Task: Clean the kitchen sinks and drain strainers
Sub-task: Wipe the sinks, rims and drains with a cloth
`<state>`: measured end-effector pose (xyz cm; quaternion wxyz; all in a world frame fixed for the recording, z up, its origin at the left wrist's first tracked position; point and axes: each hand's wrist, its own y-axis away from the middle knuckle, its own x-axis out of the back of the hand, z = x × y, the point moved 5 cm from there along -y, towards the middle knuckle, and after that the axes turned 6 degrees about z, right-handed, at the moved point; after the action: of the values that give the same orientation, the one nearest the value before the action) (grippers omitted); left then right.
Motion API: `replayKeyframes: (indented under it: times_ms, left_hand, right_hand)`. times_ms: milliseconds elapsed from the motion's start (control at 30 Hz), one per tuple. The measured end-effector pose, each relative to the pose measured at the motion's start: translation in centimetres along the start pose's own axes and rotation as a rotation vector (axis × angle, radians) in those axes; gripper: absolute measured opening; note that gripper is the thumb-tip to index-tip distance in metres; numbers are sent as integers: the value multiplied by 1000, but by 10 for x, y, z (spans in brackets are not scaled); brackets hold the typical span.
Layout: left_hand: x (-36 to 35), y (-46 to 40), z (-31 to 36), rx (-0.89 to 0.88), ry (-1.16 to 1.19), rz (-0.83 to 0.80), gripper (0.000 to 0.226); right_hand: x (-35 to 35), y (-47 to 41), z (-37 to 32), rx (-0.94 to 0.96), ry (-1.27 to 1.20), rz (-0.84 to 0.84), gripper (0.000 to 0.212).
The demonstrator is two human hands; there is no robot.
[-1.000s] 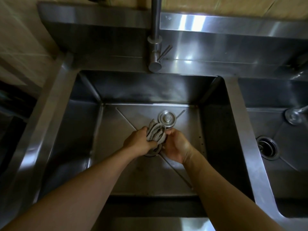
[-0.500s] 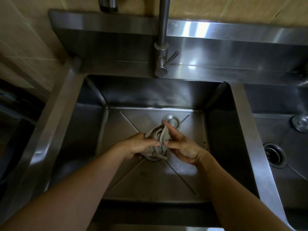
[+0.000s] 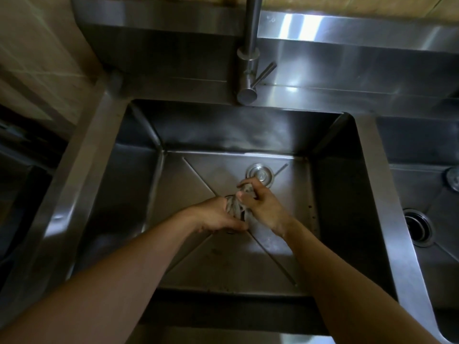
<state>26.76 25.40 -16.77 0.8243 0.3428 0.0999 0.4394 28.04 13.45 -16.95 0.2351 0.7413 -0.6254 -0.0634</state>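
1. Since 0.5 s ago, the right hand [image 3: 260,207] has drawn its fingers in from a looser, spread hold and now clenches the upper end of the grey cloth [image 3: 236,207]; the left hand [image 3: 216,217] has stayed low at the cloth's lower end.
2. Both hands sit at the middle of the left sink [image 3: 139,189], over the spot where its floor creases meet.
3. Left hand: fingers curled round the lower bunch of the cloth, at about 7 o'clock from the right hand.
4. Right hand: thumb and fingers wrapped round the top of the cloth, knuckles toward 12 o'clock.
5. The cloth runs between the 2 hands as a twisted, ridged bundle, and it hides most of the drain opening beneath; only a dark sliver shows under the left fingers.
6. A round metal stopper [image 3: 260,174] lies on the sink floor at 12 o'clock from the right hand, just beside its fingertips; whether they touch cannot be told.
7. The faucet [image 3: 248,70] stands at 12 o'clock on the back ledge, its side lever angled toward 2 o'clock.
8. At 3 o'clock, past the steel divider, the right sink [image 3: 402,155] shows its open drain [image 3: 418,228], with a second round metal piece [image 3: 454,179] cut off by the frame edge.
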Motion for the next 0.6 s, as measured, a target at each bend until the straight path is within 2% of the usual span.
replayKeyframes:
  times_ms: [133,267,367,467,533,600]
  left_hand:
    - [-1,-11,-11,15,-337,294,25]
    - [-4,-26,-23,31,-662,359,59]
    - [-9,-43,-36,15,-860,389,58]
    - [-13,-55,-52,-37,-926,408,57]
    - [-15,-58,-61,-78,-896,419,56]
    - [-15,-61,-66,-94,-851,420,53]
  right_hand:
    - [-11,-14,21,-46,95,95,13]
    - [-21,-36,54,-196,214,125,17]
    - [-28,-52,74,-292,300,92,30]
    - [-32,-60,86,-348,267,85,34]
    - [-36,-62,93,-380,189,94,24]
    - [-34,-61,96,-327,169,100,18]
